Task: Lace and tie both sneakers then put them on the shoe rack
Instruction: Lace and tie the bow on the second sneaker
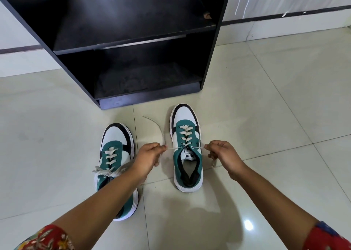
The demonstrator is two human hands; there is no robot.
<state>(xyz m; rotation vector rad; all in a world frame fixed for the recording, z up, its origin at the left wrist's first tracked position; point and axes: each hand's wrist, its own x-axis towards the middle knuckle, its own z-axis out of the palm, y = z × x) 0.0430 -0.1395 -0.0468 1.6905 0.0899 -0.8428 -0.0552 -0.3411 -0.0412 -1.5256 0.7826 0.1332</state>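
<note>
Two green, white and black sneakers stand on the tiled floor, toes pointing at the rack. The left sneaker has a tied bow at its top; my left forearm crosses over its heel. The right sneaker is laced up to the top eyelets, and its white lace is untied. My left hand pinches the lace's left end, whose tail curls away over the floor. My right hand pinches the right end. Both ends are pulled out sideways from the top eyelets.
A black shoe rack with two open shelves stands just beyond the sneakers, its bottom shelf dusty. Pale glossy floor tiles spread all around. A white wall with a dark skirting stripe runs behind.
</note>
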